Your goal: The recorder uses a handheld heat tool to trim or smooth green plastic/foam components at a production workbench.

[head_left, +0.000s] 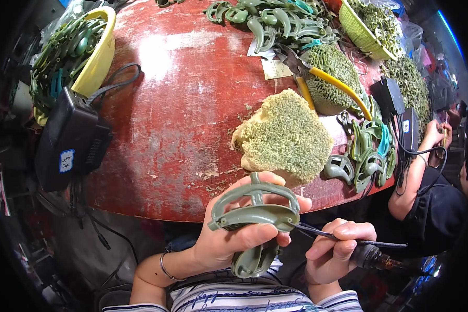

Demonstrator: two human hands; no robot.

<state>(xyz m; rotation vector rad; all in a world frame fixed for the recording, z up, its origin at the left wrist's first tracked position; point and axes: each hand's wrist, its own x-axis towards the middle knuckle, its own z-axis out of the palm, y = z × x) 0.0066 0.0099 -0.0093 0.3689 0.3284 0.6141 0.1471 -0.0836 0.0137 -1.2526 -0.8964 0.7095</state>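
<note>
My left hand (229,229) is closed around a green molded plastic part (257,216), a curved frame with a crossbar and open gaps. A second green piece (255,260) hangs below it, partly hidden by my fingers. My right hand (338,252) pinches thin dark tweezers (320,231), whose tip meets the part's right end near a small hole. Under the right fingers lies a dark cylindrical tool (372,257) with a ribbed collar; whether the hand grips it too is unclear. Just beyond my left hand rests a cream slab (288,132) covered in small green bits.
Yellow-handled pliers (340,86) lie beyond the slab. Green parts are heaped at the back (275,23) and right (366,151). A yellow basket (96,62) of parts and a black box (70,140) with cables flank the red table's left. At right, another person's arm (413,171) reaches in.
</note>
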